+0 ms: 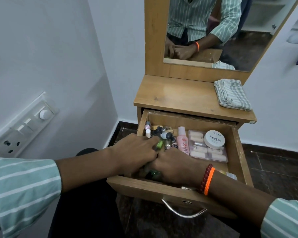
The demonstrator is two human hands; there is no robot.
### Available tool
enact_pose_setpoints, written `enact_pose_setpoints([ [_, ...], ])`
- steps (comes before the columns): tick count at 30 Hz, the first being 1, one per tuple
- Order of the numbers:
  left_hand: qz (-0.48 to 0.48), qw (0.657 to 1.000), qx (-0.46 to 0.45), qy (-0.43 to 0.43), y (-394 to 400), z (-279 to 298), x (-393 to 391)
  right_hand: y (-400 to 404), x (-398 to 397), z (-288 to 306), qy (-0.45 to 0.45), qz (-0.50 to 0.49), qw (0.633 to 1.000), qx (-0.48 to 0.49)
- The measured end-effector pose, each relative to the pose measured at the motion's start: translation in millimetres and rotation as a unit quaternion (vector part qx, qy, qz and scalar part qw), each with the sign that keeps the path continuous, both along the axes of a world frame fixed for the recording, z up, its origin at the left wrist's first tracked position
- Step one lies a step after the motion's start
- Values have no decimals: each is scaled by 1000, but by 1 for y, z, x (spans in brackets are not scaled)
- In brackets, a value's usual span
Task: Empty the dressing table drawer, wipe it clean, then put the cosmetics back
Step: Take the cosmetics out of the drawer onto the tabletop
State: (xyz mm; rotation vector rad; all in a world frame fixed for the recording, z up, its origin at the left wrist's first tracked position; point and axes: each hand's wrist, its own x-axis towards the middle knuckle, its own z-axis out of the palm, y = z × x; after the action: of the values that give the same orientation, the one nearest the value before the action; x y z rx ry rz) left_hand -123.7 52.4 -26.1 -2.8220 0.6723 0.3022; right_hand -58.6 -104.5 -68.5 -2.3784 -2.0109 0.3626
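Both my hands are down in the open drawer (237, 152), side by side in its left half. My left hand (136, 152) curls over a heap of small bottles (163, 134), a green one (159, 144) poking out between my fingers. My right hand (174, 166) closes on more of them, but what it grips is hidden beneath it. To the right lie a pink bottle (182, 141), a clear box (208, 152) and a white nail polish jar (214, 139). A folded cloth (232, 94) sits on the tabletop (177, 95).

One drawer (237, 148), one cloth (232, 95), two hands (136, 152).
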Motion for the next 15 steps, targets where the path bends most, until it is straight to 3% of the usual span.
enact_pose_setpoints([
  [8, -53, 995, 8, -87, 6, -7, -11, -3, -2, 9, -37, 32, 997, 53],
  [15, 19, 986, -117, -120, 30, -10, -7, -21, -3, 31, -35, 1, 995, 93],
])
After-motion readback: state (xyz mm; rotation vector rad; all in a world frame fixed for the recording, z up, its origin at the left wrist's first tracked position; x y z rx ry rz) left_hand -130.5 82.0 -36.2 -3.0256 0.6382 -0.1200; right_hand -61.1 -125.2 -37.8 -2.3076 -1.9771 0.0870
